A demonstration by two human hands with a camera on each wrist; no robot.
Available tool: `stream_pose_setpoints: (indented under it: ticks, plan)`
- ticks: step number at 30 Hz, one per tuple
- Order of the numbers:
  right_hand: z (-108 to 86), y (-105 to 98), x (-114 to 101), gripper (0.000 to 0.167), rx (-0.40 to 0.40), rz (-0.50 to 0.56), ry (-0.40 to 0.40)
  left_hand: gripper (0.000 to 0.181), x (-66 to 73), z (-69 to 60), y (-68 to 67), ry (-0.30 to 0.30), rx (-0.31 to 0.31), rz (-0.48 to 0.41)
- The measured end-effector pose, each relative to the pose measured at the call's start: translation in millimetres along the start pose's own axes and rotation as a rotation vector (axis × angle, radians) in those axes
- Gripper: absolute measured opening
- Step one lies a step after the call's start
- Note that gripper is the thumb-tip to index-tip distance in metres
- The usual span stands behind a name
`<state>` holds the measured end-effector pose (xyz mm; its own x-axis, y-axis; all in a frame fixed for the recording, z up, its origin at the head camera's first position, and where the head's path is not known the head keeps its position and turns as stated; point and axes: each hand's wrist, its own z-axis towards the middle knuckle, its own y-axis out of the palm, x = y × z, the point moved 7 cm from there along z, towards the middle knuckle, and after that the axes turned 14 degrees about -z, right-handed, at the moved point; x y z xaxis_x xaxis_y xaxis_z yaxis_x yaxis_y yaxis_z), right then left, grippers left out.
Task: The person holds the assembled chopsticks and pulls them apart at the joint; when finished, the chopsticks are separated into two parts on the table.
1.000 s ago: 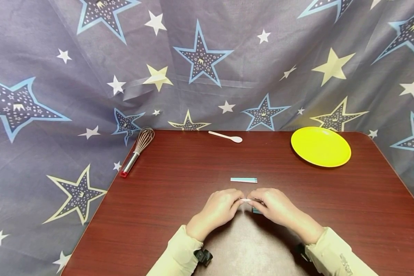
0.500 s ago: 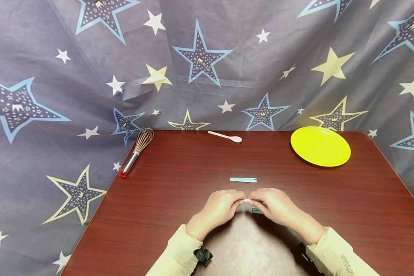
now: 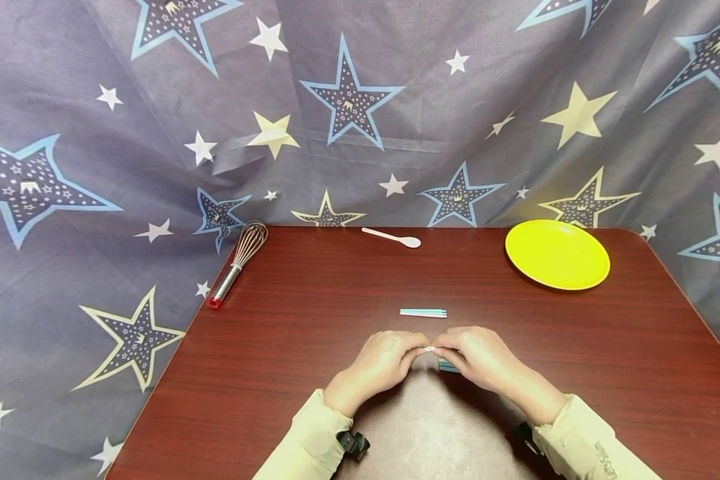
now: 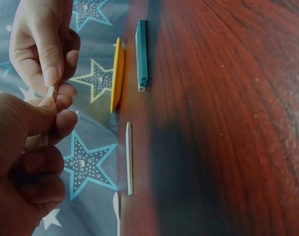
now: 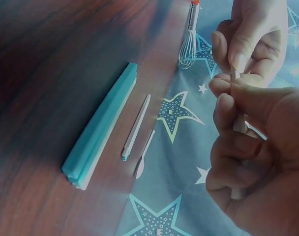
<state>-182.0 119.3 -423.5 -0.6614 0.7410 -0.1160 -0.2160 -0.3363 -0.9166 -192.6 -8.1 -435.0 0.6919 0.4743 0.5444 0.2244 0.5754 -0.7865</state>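
Observation:
A narrow whitish strip (image 3: 429,349), perhaps folded paper, is held just above the table near its front. My left hand (image 3: 379,363) pinches one end between thumb and fingers. My right hand (image 3: 483,360) pinches the other end, the fingertips of both hands nearly meeting. In the right wrist view, the strip (image 5: 237,192) shows below the right fingers; the rest is mostly covered. Under the right hand lies a long teal bundle with pale edges (image 5: 103,128), partly hidden in the head view. Beyond the hands sits a similar slim pale-and-teal piece (image 3: 423,313).
The dark red table (image 3: 312,287) carries a whisk (image 3: 239,265) at the back left, a white spoon (image 3: 393,238) at the back middle and a yellow plate (image 3: 557,255) at the back right. A star-patterned curtain (image 3: 420,120) hangs behind.
The fingertips of both hands have drawn slightly closer together along the strip, so less of it shows between them. The things on the table stay where they were.

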Motion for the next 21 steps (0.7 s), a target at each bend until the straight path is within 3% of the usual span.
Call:
stream_pose_setpoints:
  ticks: [21]
  plan:
    - [-1.5, -2.7, -0.5, 0.007, -0.004, 0.023, -0.020, 0.015, -1.8, 0.2, 2.7, -0.009, -0.024, -0.067]
